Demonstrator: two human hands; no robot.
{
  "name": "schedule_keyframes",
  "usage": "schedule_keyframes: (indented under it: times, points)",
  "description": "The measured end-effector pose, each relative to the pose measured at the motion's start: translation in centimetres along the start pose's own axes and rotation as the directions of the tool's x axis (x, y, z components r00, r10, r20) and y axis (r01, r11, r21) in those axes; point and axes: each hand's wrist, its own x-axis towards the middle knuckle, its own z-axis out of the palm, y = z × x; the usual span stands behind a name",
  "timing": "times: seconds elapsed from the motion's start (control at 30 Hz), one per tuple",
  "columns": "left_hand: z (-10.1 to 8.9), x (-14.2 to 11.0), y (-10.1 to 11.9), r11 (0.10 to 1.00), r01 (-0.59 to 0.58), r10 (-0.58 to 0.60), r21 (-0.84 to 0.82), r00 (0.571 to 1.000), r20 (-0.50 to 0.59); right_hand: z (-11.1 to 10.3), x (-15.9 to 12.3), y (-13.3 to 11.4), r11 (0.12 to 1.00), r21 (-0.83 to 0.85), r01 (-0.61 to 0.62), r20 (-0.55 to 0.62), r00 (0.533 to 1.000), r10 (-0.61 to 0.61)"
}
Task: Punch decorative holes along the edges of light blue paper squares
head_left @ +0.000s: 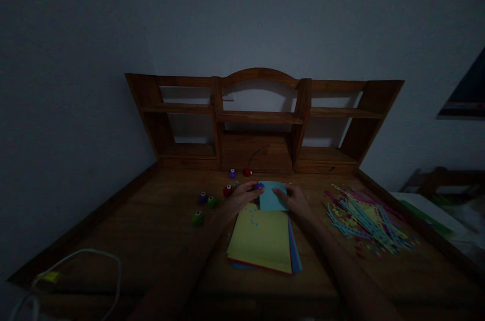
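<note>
My left hand [244,195] is closed around a small purple craft punch [259,185], which sits at the left edge of a light blue paper square [273,197]. The right side of that paper is pinched in my right hand [295,199], with the thumb lying on top. Below both hands lies a stack of coloured paper [261,245], yellow uppermost, with red and blue edges showing beneath. Tiny blue paper bits [253,217] are scattered on the yellow sheet. Near my left hand stands a red punch [228,190]; whether the two touch cannot be made out.
More small punches stand to the left, including a green one [197,218] and a purple one [203,198]. A heap of coloured paper strips [366,217] spreads on the right. Behind rises a wooden shelf unit [261,118]. A white cable [119,270] loops at front left.
</note>
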Motion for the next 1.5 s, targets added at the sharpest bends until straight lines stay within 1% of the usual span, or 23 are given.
schedule_keyframes:
  times: [0.07, 0.2, 0.33, 0.53, 0.6, 0.73, 0.9, 1.03, 1.13, 1.23, 1.33, 1.5]
  points:
    - [0.1, -0.1, 0.2, 1.000, 0.008, -0.008, 0.004, 1.000, -0.014, 0.0, 0.0, 0.0, 1.000, -0.010, 0.004, 0.005, 1.000, -0.004]
    - [0.2, -0.2, 0.3, 1.000, 0.009, -0.009, 0.003, 1.000, 0.000, -0.1, 0.0, 0.0, 0.999, -0.035, 0.018, 0.008, 1.000, -0.017]
    - [0.2, -0.3, 0.3, 1.000, 0.005, -0.006, -0.008, 1.000, -0.020, -0.1, -0.1, -0.1, 0.998, -0.067, 0.014, 0.005, 1.000, -0.014]
    - [0.2, -0.3, 0.5, 1.000, 0.005, -0.005, -0.010, 0.999, -0.033, -0.2, -0.1, -0.3, 0.994, -0.098, 0.041, 0.008, 0.999, -0.040]
    - [0.1, -0.2, 0.4, 1.000, 0.008, -0.008, -0.008, 0.999, -0.033, -0.2, -0.2, -0.5, 0.996, -0.089, 0.026, 0.011, 1.000, -0.025]
    - [-0.1, 0.1, -0.1, 1.000, 0.009, -0.008, 0.009, 0.998, -0.067, -0.1, -0.2, -0.5, 0.999, -0.054, -0.004, 0.008, 1.000, 0.005]
    - [-0.3, 0.3, -0.7, 1.000, 0.001, 0.001, 0.026, 0.996, -0.086, -0.1, -0.2, -0.1, 0.998, -0.064, 0.004, 0.005, 1.000, -0.004]
    - [-0.2, -0.1, -0.6, 1.000, -0.007, 0.008, 0.024, 0.998, -0.055, -0.1, -0.2, -0.4, 0.995, -0.094, 0.021, -0.006, 1.000, -0.022]
    - [-0.1, -0.2, -0.4, 0.999, -0.005, 0.006, 0.031, 0.999, -0.033, -0.1, -0.2, -0.4, 0.997, -0.080, 0.017, -0.003, 1.000, -0.018]
    - [-0.2, -0.1, -0.3, 0.999, -0.027, 0.029, 0.038, 0.999, -0.036, -0.1, -0.2, -0.2, 0.998, -0.059, 0.027, 0.019, 0.999, -0.025]
    - [-0.3, -0.1, -0.3, 0.998, -0.034, 0.036, 0.052, 0.998, -0.051, -0.1, -0.1, 0.0, 0.997, -0.064, 0.032, 0.012, 0.999, -0.031]
    - [0.0, -0.5, 0.2, 0.998, -0.025, 0.025, 0.061, 1.000, -0.008, -0.1, -0.1, -0.2, 0.996, -0.085, 0.029, 0.007, 1.000, -0.028]
